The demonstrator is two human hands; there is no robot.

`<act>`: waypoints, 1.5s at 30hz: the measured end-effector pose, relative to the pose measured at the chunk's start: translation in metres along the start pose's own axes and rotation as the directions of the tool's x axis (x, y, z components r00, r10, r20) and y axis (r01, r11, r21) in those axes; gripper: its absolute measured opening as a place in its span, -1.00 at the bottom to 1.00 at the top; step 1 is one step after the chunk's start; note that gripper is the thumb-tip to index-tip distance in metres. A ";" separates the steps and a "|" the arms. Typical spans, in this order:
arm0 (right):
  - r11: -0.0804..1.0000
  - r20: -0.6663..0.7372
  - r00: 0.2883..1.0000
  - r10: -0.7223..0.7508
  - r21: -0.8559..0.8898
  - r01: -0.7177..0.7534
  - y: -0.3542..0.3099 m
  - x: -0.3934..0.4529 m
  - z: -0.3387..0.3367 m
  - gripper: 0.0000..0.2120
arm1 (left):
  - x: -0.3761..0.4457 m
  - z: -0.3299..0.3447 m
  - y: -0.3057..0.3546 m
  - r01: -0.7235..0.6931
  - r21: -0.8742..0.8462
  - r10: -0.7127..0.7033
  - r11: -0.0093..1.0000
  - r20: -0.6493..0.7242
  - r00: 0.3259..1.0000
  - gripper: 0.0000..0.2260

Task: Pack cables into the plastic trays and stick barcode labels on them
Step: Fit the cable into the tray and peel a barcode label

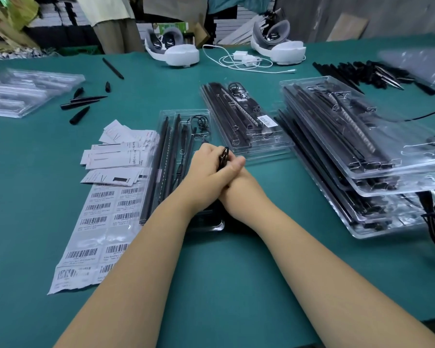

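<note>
your left hand point(209, 169) covers most of your right hand point(234, 177); the barcode label sheet point(96, 222) print is too small to read; the tray stack point(377, 156) runs off the right edge

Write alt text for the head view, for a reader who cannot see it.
Both hands, left hand and right hand, meet over an open plastic tray of black rods, gripping a small coiled black cable. Barcode label sheets lie left; filled trays are stacked right, on a green table.

A teal table cover point(224, 272) lies under both hands, which hold a black coiled cable point(223, 156). Left of them, a white label sheet point(93, 229) carries black barcodes. Beyond the hands, clear plastic trays point(246, 121) hold black rods, and white headsets point(178, 51) have grey padding.
</note>
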State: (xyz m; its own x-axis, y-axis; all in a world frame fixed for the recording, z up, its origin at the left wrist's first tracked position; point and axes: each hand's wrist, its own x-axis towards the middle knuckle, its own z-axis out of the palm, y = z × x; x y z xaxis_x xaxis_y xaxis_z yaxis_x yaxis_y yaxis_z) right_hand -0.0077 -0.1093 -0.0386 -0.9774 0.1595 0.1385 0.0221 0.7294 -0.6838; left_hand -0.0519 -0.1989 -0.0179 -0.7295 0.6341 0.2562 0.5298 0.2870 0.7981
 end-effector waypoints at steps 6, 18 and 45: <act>0.990 -0.036 0.999 0.039 0.137 -0.034 -0.004 -0.005 -0.006 -0.66 | 0.003 -0.003 -0.004 0.118 -0.255 -0.127 0.960 -0.021 0.992 -0.77; 0.804 0.020 0.973 0.229 0.560 -0.201 0.002 -0.004 -0.009 -0.95 | 0.008 -0.004 -0.009 0.198 -0.244 -0.197 0.949 0.025 0.980 -0.67; 0.763 0.030 0.966 0.259 0.607 -0.223 -0.001 -0.008 -0.013 -0.88 | -0.005 -0.025 -0.001 0.152 0.027 -0.152 0.988 0.008 0.988 -0.81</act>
State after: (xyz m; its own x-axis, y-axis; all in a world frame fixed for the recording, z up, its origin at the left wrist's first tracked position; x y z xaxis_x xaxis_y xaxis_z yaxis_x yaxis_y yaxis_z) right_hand 0.0024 -0.1032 -0.0297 -0.9444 0.3224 -0.0648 0.1079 0.1174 -0.9872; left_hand -0.0592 -0.2203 -0.0065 -0.7983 0.5886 0.1276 0.4244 0.3994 0.8127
